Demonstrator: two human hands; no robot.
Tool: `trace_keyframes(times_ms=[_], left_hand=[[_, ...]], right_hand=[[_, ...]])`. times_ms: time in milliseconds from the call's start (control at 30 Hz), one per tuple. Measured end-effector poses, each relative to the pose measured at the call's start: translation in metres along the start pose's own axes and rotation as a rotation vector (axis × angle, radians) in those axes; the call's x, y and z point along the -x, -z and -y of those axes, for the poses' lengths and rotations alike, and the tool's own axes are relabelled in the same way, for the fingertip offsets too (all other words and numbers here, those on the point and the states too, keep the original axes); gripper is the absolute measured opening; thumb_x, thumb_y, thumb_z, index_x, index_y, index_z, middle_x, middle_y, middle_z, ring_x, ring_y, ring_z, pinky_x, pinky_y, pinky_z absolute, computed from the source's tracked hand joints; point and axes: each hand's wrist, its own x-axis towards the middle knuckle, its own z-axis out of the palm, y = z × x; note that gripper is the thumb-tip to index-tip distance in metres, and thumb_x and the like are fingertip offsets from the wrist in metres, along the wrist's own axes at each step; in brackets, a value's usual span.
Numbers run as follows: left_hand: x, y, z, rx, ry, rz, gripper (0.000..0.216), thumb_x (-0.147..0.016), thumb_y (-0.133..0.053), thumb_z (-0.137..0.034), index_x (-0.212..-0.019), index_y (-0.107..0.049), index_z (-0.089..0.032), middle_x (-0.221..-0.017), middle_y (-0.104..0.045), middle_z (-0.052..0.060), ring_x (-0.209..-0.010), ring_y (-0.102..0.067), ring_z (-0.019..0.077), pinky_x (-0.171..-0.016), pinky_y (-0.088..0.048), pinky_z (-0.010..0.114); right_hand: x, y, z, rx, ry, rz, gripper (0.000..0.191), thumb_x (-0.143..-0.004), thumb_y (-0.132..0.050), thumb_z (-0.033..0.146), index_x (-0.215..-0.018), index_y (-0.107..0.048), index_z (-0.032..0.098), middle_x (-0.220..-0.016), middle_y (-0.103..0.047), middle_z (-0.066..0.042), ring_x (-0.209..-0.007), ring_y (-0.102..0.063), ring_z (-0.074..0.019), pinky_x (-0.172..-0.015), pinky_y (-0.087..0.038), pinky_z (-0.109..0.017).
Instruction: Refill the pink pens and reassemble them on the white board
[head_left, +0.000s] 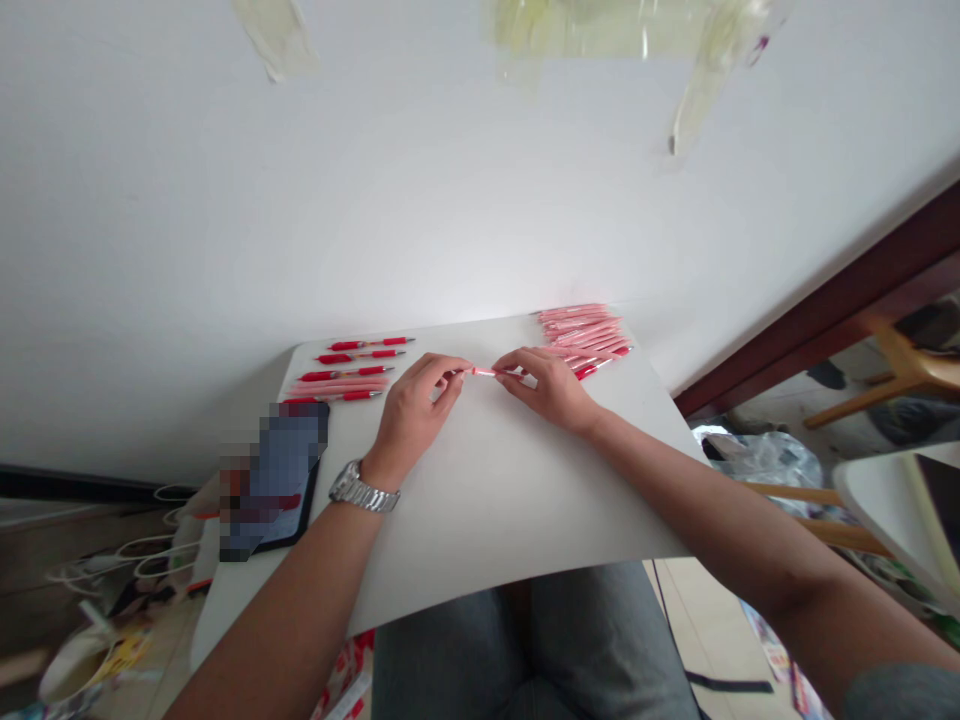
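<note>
Both hands meet over the far middle of a small white table point(495, 500). My left hand point(415, 405), with a metal watch on the wrist, pinches one end of a red pen point(485, 372). My right hand point(544, 385) pinches the pen's other end, fingers closed. The pen lies level between the two hands, a little above the tabletop. A pile of red pens in pink wrappers point(585, 335) sits just beyond my right hand. Several red pens point(352, 370) lie in a row to the left of my left hand.
A dark phone or tablet point(281, 480) lies at the table's left edge. A white wall stands right behind the table. Cables and clutter are on the floor to the left, plastic bags and a wooden chair to the right. My knees are under the near edge.
</note>
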Motion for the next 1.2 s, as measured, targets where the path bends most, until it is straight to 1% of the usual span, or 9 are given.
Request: trace_keyframes(times_ms=[233,567,700,800,1000,1067,1200], left_hand=[[0.0013,-0.0004,0.0010,0.004,-0.013,0.003,0.015,-0.107,-0.060,-0.029,-0.115,-0.071,-0.024,-0.107,-0.076,0.002,-0.088,-0.068,0.0161,-0.086,-0.055,0.031],[0.0012,0.0005,-0.0003,0.033,-0.013,0.011,0.016,-0.107,-0.059,-0.030,-0.116,-0.071,-0.024,-0.109,-0.077,0.004,-0.094,-0.072,0.0175,-0.090,-0.057,0.033],[0.0015,0.0001,-0.0015,0.064,-0.018,0.011,0.017,-0.107,-0.059,-0.029,-0.117,-0.071,-0.024,-0.112,-0.077,0.004,-0.096,-0.072,0.0172,-0.091,-0.057,0.032],[0.0019,-0.0005,-0.0005,0.066,-0.004,-0.009,0.018,-0.107,-0.060,-0.029,-0.118,-0.072,-0.024,-0.112,-0.078,0.004,-0.097,-0.072,0.0174,-0.091,-0.057,0.032],[0.0008,0.0008,0.0021,-0.001,0.050,-0.084,0.019,-0.105,-0.059,-0.031,-0.115,-0.073,-0.022,-0.102,-0.077,0.004,-0.089,-0.071,0.0182,-0.088,-0.056,0.032],[0.0005,0.0015,0.0029,-0.020,0.079,-0.106,0.019,-0.105,-0.059,-0.031,-0.113,-0.073,-0.022,-0.103,-0.077,0.005,-0.089,-0.071,0.0188,-0.087,-0.056,0.033],[0.0005,0.0027,0.0074,-0.068,0.155,-0.147,0.020,-0.105,-0.056,-0.031,-0.112,-0.072,-0.022,-0.107,-0.078,0.006,-0.093,-0.071,0.0208,-0.087,-0.055,0.034]], right_hand=[[0.0000,0.0003,0.0020,-0.014,0.018,0.024,0.014,-0.104,-0.063,0.032,-0.111,-0.072,0.025,-0.103,-0.078,-0.005,-0.091,-0.071,-0.0211,-0.084,-0.055,-0.036],[0.0000,0.0003,0.0008,-0.024,0.033,0.065,0.019,-0.105,-0.060,0.031,-0.117,-0.074,0.025,-0.106,-0.078,-0.005,-0.091,-0.071,-0.0204,-0.083,-0.056,-0.035],[-0.0001,0.0000,0.0019,-0.037,-0.006,0.057,0.019,-0.106,-0.059,0.032,-0.116,-0.073,0.025,-0.107,-0.078,-0.006,-0.092,-0.071,-0.0201,-0.082,-0.056,-0.034],[-0.0006,-0.0009,0.0015,-0.092,-0.051,0.033,0.020,-0.106,-0.058,0.035,-0.116,-0.072,0.023,-0.105,-0.078,-0.005,-0.092,-0.072,-0.0199,-0.082,-0.057,-0.034],[-0.0011,-0.0033,-0.0041,-0.220,-0.154,-0.039,0.022,-0.105,-0.060,0.043,-0.112,-0.068,0.023,-0.108,-0.081,-0.006,-0.095,-0.076,-0.0209,-0.086,-0.061,-0.037],[-0.0008,-0.0038,-0.0055,-0.257,-0.173,-0.054,0.023,-0.105,-0.060,0.044,-0.111,-0.066,0.024,-0.108,-0.081,-0.006,-0.094,-0.077,-0.0211,-0.087,-0.062,-0.038],[-0.0002,-0.0043,-0.0064,-0.309,-0.190,-0.064,0.026,-0.104,-0.061,0.050,-0.109,-0.063,0.024,-0.099,-0.080,-0.006,-0.097,-0.078,-0.0222,-0.089,-0.063,-0.040]])
